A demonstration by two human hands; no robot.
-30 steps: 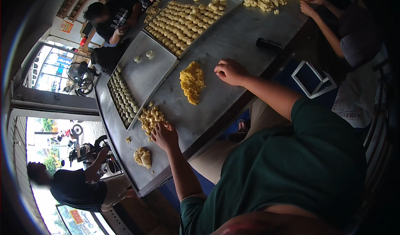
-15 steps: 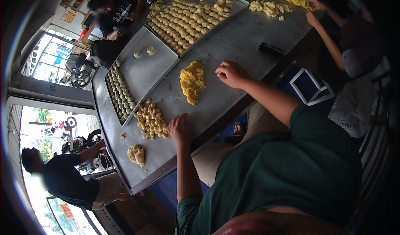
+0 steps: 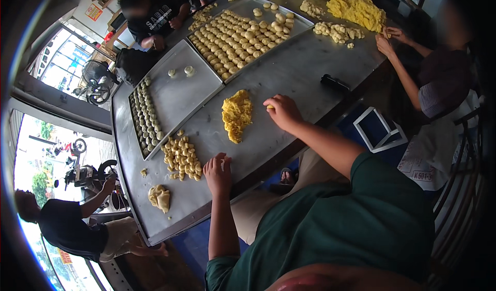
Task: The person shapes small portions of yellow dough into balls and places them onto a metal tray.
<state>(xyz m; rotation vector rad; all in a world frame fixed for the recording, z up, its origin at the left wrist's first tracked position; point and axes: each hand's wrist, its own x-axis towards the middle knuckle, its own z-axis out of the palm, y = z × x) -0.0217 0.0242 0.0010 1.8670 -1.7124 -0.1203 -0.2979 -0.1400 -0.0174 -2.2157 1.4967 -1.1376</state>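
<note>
Two hands worked dough on a steel table [image 3: 310, 69], small pieces kept in reach.

Right hand [image 3: 283, 111] was curled, fingertips pinched on a small yellow bit, just at 3 o'clock of the yellow filling mound [image 3: 236, 114]. Left hand [image 3: 218, 172] lay fairly flat, fingers loosely spread, a pale piece by its fingertips; whether gripped, cannot tell. Pile of dough balls [image 3: 182, 158] sat at its 10 o'clock, close for easy picking. Near tray [image 3: 175, 97] held finished rows at 12.

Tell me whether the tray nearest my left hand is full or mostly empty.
Mostly empty: the tray holds dough balls only along its left edge, plus two at the far end.
</note>
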